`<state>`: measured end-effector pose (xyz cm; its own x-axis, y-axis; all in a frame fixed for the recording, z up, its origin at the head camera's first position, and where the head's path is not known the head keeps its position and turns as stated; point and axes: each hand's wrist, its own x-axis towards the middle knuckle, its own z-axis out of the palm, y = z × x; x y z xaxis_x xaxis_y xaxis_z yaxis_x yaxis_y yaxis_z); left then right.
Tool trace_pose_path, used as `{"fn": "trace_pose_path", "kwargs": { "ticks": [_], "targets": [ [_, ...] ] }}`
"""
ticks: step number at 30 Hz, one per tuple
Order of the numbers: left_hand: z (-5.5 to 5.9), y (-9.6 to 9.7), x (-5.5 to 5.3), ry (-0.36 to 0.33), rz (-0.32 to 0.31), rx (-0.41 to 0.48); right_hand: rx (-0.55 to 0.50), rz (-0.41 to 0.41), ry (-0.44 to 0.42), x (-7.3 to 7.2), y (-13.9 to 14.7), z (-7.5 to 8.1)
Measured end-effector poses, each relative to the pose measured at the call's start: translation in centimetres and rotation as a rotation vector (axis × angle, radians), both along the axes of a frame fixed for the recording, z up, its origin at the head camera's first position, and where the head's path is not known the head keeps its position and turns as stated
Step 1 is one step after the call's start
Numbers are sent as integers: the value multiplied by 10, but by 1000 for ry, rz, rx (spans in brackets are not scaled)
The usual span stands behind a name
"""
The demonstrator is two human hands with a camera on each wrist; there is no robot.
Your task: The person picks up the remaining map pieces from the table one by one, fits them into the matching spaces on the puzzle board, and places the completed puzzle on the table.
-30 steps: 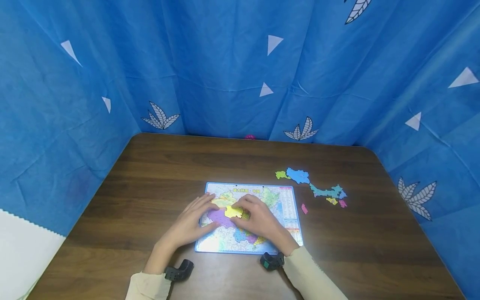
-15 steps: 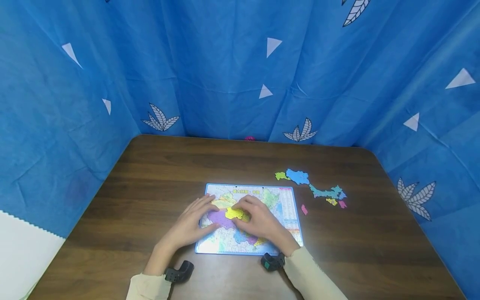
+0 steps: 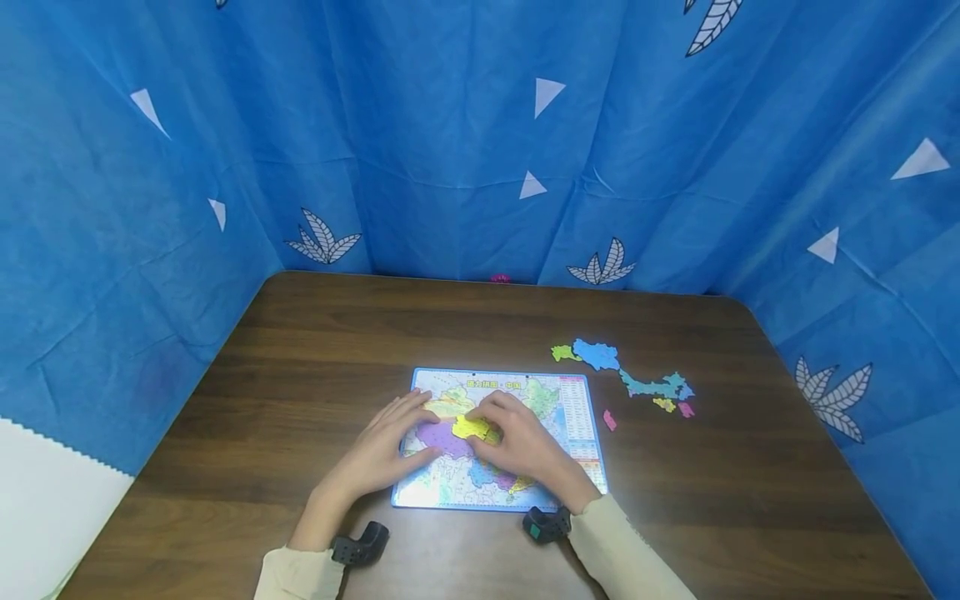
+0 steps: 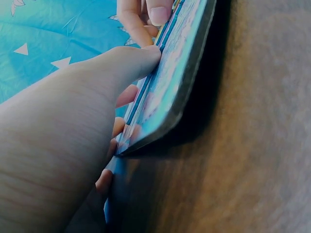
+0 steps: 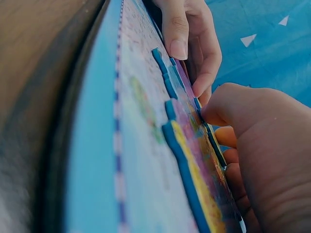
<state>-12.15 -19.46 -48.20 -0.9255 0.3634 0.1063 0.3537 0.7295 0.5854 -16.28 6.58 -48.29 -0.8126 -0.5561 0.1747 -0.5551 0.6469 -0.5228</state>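
A map puzzle board (image 3: 450, 497) with a blue edge lies on the table, partly covered with coloured pieces. My right hand (image 3: 519, 442) pinches a yellow puzzle piece (image 3: 467, 428) between thumb and forefinger, low over the board's middle. To its left lies a purple puzzle piece (image 3: 441, 438). My left hand (image 3: 378, 446) rests at the board's left side, fingers extended, with thumb and forefinger tips on the purple piece. In the right wrist view, raised pieces with dark blue edges, such as a yellow-orange puzzle piece (image 5: 192, 170), sit on the board near my right thumb.
Right of the board on the wooden table (image 3: 720, 467) lie loose pieces: a pink piece (image 3: 610, 420), a blue piece (image 3: 596, 354), a lime green piece (image 3: 562, 353), a teal piece (image 3: 651, 386) and several small ones. A blue curtain (image 3: 465, 150) hangs around the table.
The yellow piece has tipped from a pale, glaring angle to lie flatter and has shifted slightly right beside the purple piece. Both hands stay nearly in place.
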Motion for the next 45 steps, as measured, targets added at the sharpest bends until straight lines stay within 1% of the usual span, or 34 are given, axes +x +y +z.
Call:
{"fn": "trace_pose_path", "kwargs": {
  "ticks": [6, 10, 16, 22, 28, 36, 40, 45],
  "targets": [
    [-1, 0, 1, -12, -3, -1, -20, 2, -1, 2, 1, -1],
    [-1, 0, 1, -18, 1, 2, -44, 8, 18, 1, 2, -4],
    [1, 0, 2, 2, -1, 9, -55, 25, 35, -1, 3, -1],
    [1, -1, 2, 8, 6, 9, -75, 39, 25, -3, 2, 0],
    [0, 0, 1, 0, 3, 5, -70, 26, 14, -2, 3, -2],
    [1, 0, -3, 25, -6, 7, -84, 65, 43, -7, 5, -1],
    [0, 0, -3, 24, -2, 11, -72, 65, 31, -5, 5, 1],
    [-2, 0, 0, 7, -4, 18, -54, 53, -1, 1, 4, 0]
  ]
}}
